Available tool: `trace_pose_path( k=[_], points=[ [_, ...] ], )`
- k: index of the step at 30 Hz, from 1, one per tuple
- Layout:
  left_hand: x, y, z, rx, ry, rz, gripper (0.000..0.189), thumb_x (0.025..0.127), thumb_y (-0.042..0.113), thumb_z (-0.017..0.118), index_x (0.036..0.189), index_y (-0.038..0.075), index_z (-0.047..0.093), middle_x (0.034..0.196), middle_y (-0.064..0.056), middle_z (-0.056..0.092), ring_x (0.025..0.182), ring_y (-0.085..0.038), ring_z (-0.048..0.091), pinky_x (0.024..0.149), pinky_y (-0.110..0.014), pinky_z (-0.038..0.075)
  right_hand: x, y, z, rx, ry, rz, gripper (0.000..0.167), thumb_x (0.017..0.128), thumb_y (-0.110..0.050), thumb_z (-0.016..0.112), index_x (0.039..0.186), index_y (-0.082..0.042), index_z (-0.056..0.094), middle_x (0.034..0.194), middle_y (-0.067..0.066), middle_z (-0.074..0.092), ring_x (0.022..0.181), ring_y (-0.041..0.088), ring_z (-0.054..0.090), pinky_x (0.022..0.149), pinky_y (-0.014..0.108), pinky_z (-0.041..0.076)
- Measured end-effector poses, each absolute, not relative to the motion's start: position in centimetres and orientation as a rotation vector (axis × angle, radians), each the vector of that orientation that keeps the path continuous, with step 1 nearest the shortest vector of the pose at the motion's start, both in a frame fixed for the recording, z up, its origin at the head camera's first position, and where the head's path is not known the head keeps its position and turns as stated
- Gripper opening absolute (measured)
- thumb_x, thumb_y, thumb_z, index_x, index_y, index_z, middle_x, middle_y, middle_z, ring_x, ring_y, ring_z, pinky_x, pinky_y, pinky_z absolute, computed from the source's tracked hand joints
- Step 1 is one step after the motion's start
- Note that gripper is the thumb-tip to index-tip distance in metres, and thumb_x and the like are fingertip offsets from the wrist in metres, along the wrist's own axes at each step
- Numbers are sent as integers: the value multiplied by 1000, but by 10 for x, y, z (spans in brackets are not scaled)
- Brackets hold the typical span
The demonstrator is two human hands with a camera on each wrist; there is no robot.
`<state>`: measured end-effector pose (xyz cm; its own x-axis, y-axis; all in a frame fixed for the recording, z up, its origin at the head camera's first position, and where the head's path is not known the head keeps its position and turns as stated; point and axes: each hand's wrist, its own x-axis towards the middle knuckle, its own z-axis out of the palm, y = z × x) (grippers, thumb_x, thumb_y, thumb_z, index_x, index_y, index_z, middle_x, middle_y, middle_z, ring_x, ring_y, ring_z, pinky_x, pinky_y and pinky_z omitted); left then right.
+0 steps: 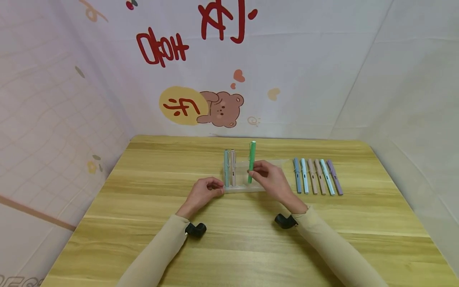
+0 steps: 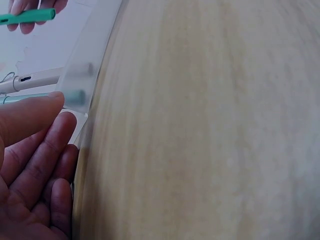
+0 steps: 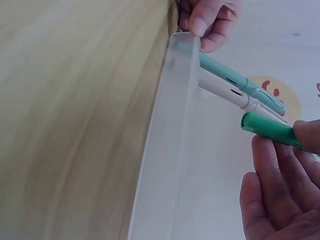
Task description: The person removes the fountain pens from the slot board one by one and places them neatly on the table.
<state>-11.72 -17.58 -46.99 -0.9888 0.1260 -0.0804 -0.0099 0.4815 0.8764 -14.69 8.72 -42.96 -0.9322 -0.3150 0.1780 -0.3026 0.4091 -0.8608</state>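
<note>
My right hand (image 1: 273,181) pinches a green pen (image 1: 252,157) between thumb and fingers. The pen stands upright above a translucent pen holder (image 3: 165,150), its lower end apart from the holder's front strip in the right wrist view. At the holder's left end, my left hand (image 1: 203,194) grips the corner between thumb and fingers. Beside that hand, a teal pen (image 1: 226,169) and a pale beige pen (image 1: 233,167) stand side by side in the holder. Both show their lower ends through the frosted front strip in the left wrist view.
Right of the holder, several capped pens lie in a row on the wooden table (image 1: 229,247): a blue pen (image 1: 297,175), light blue ones, brownish ones and a purple pen (image 1: 335,177). A printed white cloth (image 1: 305,79) hangs behind the table.
</note>
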Motion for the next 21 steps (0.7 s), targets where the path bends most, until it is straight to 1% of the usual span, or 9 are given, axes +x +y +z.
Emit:
trace_pose_path(
  k=[10, 21],
  points=[
    [-115, -177, -468, 92, 2585, 1524, 13, 91, 14, 80, 103, 11, 76, 96, 2, 73, 90, -13, 66, 86, -36, 51, -139, 107, -423, -559, 2662, -1618, 26, 101, -19, 71, 122, -5, 70, 109, 8, 76, 100, 25, 73, 88, 44, 58],
    [-115, -176, -468, 83, 2580, 1530, 13, 91, 13, 81, 103, 11, 76, 96, 2, 73, 90, -13, 65, 86, -35, 51, -133, 131, -421, -563, 2653, -1643, 28, 102, -20, 69, 124, -4, 68, 113, 11, 75, 104, 26, 72, 89, 36, 57]
  ],
)
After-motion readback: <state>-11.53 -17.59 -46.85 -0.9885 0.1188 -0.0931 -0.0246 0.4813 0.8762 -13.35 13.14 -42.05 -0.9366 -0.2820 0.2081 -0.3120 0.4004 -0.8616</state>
